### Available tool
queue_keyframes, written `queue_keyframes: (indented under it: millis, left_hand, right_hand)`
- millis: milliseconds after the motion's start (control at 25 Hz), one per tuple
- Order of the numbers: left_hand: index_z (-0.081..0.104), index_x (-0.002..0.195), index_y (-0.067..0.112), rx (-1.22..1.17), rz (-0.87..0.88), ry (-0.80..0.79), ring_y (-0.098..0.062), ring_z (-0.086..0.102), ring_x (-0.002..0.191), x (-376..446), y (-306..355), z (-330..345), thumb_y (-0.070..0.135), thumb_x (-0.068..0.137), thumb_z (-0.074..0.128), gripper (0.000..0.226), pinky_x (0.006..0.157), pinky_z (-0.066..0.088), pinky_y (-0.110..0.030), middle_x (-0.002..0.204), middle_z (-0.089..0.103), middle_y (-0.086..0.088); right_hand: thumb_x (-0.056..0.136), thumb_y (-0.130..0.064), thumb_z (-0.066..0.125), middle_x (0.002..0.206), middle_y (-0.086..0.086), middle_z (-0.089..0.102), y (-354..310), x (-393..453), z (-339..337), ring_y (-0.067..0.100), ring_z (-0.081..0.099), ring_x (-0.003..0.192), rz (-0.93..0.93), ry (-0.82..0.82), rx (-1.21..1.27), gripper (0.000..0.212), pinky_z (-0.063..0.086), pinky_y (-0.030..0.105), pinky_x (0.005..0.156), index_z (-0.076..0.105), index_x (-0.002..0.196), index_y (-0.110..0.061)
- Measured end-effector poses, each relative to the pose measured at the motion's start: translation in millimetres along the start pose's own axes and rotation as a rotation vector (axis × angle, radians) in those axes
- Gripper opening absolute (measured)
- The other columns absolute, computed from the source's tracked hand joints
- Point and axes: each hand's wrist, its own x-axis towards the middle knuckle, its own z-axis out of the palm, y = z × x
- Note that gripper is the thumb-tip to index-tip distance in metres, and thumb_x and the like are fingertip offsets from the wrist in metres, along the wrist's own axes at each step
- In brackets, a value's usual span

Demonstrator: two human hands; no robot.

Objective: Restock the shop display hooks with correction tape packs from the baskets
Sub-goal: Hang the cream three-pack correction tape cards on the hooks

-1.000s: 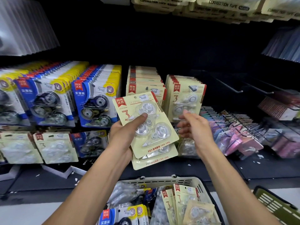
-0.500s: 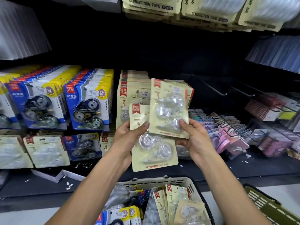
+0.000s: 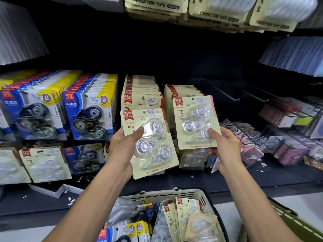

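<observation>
Right hand (image 3: 225,147) pinches one cream cardboard correction tape pack (image 3: 195,122); left hand (image 3: 122,147) grips another (image 3: 150,144). Aim its top hole, at twelve o'clock, squarely onto the hook.

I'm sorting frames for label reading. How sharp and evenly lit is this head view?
Head view: the cream pack in the left hand and the one in the right hand are sharp and well lit; the top-row packs smear with blur, the back wall is near black, and wide-angle bending curves the edges.
</observation>
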Motion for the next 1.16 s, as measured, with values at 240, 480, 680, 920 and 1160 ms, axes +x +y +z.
queue_keyframes:
  millis: [240, 480, 680, 920, 1160]
  left_hand:
    - [0.071, 0.116, 0.013, 0.021, -0.013, 0.009, -0.032, 0.073, 0.105, 0.6, -2.7, -0.5, 0.005, 0.094, 0.068, 0.024, 0.098, 0.054, -0.056, 0.109, 0.078, -0.007]
    - [0.072, 0.114, 0.013, 0.015, -0.008, 0.007, -0.029, 0.075, 0.099, 1.3, 0.0, -1.3, 0.005, 0.094, 0.067, 0.022, 0.092, 0.058, -0.05, 0.108, 0.078, -0.007]
    - [0.07, 0.117, 0.014, -0.048, -0.026, -0.013, -0.023, 0.076, 0.09, -0.6, 0.4, 4.1, 0.007, 0.096, 0.066, 0.023, 0.076, 0.062, -0.04, 0.108, 0.078, -0.005]
    - [0.065, 0.123, 0.015, 0.035, 0.072, -0.065, -0.02, 0.072, 0.104, -1.3, 3.6, 6.9, 0.011, 0.097, 0.064, 0.026, 0.088, 0.058, -0.04, 0.12, 0.074, -0.006]
    - [0.002, 0.16, 0.043, 1.321, 0.39, -0.218, -0.018, 0.024, 0.152, -1.9, 1.2, -14.1, 0.065, 0.087, 0.064, 0.098, 0.122, 0.027, -0.045, 0.168, 0.021, 0.008]
  right_hand:
    - [0.085, -0.039, 0.077, 0.095, 0.011, 0.066, 8.3, 3.9, 13.6, 0.023, 0.06, 0.059, -0.05, 0.129, -0.111, 0.033, 0.054, 0.031, 0.047, 0.053, 0.099, -0.022]
    - [0.094, 0.002, 0.062, 0.118, 0.009, 0.061, 15.3, 13.6, 17.2, 0.035, 0.066, 0.105, 0.254, -0.133, 0.121, 0.059, 0.057, 0.035, 0.076, 0.044, 0.146, -0.018]
    - [0.088, -0.028, 0.071, 0.118, 0.011, 0.072, -4.2, -19.3, 21.6, 0.027, 0.073, 0.09, 0.234, -0.649, -0.04, 0.042, 0.061, 0.037, 0.073, 0.06, 0.128, -0.018]
    - [0.09, -0.016, 0.066, 0.08, 0.004, 0.072, -5.6, -37.7, 28.6, 0.012, 0.057, 0.047, 0.079, -0.783, -0.072, 0.024, 0.047, 0.022, 0.041, 0.063, 0.112, -0.008]
    - [0.098, -0.011, 0.059, 0.099, 0.005, 0.067, -6.6, -14.9, 7.2, 0.014, 0.052, 0.051, 0.145, -0.322, 0.096, 0.019, 0.051, 0.025, 0.046, 0.06, 0.117, -0.012]
